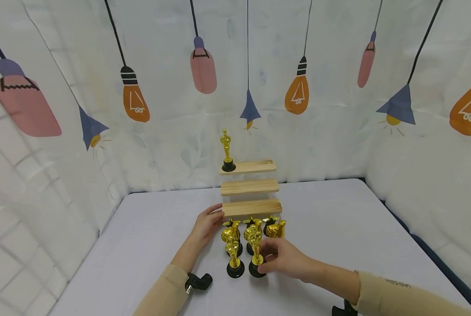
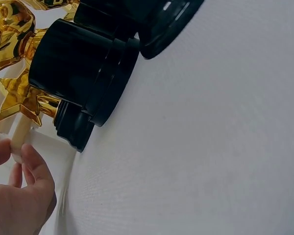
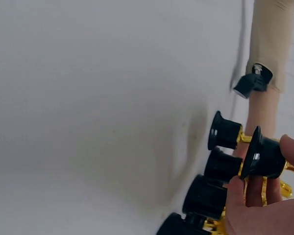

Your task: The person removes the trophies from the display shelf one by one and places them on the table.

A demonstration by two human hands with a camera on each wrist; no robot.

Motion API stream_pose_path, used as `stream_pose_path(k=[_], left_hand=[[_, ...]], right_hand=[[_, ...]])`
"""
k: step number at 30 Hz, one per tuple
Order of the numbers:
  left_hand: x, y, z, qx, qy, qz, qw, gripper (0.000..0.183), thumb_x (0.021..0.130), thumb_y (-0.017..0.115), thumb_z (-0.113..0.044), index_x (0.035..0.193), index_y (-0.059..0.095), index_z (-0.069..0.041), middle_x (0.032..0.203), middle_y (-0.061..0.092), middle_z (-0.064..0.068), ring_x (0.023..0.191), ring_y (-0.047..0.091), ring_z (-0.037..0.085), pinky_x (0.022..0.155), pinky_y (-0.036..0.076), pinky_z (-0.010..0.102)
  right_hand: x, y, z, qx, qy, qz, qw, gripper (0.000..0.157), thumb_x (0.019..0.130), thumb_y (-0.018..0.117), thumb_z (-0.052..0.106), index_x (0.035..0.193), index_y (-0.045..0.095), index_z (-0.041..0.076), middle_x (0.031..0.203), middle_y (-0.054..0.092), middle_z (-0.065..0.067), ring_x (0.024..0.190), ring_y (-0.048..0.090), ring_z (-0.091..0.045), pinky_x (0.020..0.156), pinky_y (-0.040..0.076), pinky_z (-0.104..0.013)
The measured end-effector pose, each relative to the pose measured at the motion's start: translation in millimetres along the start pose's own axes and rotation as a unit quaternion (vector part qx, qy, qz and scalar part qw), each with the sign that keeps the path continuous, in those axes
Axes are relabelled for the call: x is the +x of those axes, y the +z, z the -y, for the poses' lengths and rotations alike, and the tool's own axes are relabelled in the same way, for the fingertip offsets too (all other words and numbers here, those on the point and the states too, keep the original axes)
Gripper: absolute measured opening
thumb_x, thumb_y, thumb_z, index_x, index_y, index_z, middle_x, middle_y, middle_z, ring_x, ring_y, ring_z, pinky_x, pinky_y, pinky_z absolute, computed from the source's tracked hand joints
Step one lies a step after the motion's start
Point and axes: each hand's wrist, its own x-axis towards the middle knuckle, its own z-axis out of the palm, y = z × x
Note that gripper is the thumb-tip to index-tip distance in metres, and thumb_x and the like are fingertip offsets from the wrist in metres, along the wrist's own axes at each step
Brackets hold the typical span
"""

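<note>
My right hand (image 1: 286,261) holds a gold figure trophy (image 1: 256,239) by its lower part. In the right wrist view, thumb and fingers close around its black base (image 3: 264,155). My left hand (image 1: 207,224) grips the left end of the lowest step of a wooden display shelf (image 1: 252,208). In the left wrist view, thumb and fingertips pinch the end of that board (image 2: 20,134). Another gold figure trophy (image 1: 233,252) stands just left of the held one. Behind these two are several more gold trophies, some topped with stars (image 2: 19,100), partly hidden by one another.
One gold figure trophy (image 1: 226,151) stands on the left end of the top step (image 1: 255,166). The middle step (image 1: 250,187) is bare wood. A white-covered table (image 1: 330,228) lies beneath, with a lamp-patterned curtain (image 1: 172,145) behind it.
</note>
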Motion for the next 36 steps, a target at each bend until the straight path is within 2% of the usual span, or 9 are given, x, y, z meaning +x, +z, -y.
stream_pose_path(k=[10,19,25,29,36], left_hand=[[0.1,0.9,-1.5,-0.003,-0.003,-0.004,1.0,0.047,0.099,0.06,0.004,0.144,0.047,0.011,0.121,0.06,0.021,0.093,0.065,0.015,0.082,0.056,0.025],[0.5,0.5,-0.9,-0.004,-0.002,-0.003,1.0,0.047,0.099,0.06,0.004,0.144,0.048,0.01,0.12,0.06,0.021,0.093,0.065,0.015,0.082,0.057,0.025],[0.9,-0.6,0.8,0.007,0.003,0.001,1.0,0.047,0.099,0.061,0.003,0.144,0.048,0.01,0.12,0.059,0.02,0.094,0.065,0.015,0.082,0.056,0.024],[1.3,-1.2,1.1,0.009,0.003,-0.001,1.0,0.046,0.099,0.061,0.003,0.143,0.049,0.01,0.12,0.06,0.02,0.093,0.064,0.014,0.08,0.056,0.024],[1.8,-1.8,1.0,0.009,0.005,-0.001,1.0,0.046,0.099,0.061,0.003,0.143,0.049,0.01,0.122,0.06,0.022,0.093,0.065,0.014,0.081,0.056,0.025]], right_hand=[[1.1,5.8,-19.4,0.008,0.012,-0.001,1.0,0.033,0.081,0.081,0.0,0.11,0.065,-0.001,0.107,0.066,-0.003,0.102,0.062,-0.019,0.09,0.053,-0.029],[1.9,15.0,-31.0,0.019,0.008,-0.037,0.999,0.031,0.079,0.081,-0.004,0.105,0.065,-0.004,0.102,0.065,-0.003,0.096,0.062,-0.02,0.084,0.053,-0.026],[4.2,18.1,-37.2,0.02,0.017,-0.05,0.998,0.032,0.08,0.08,-0.006,0.109,0.066,-0.003,0.105,0.066,-0.004,0.099,0.064,-0.021,0.088,0.056,-0.034],[6.9,18.8,-41.2,0.008,0.017,-0.059,0.998,0.035,0.08,0.081,-0.005,0.112,0.066,-0.002,0.109,0.067,-0.005,0.101,0.064,-0.022,0.088,0.057,-0.037],[11.8,20.9,-43.7,-0.063,0.004,-0.083,0.995,0.034,0.079,0.085,0.003,0.108,0.068,0.002,0.108,0.068,-0.005,0.098,0.064,-0.021,0.088,0.056,-0.04]])
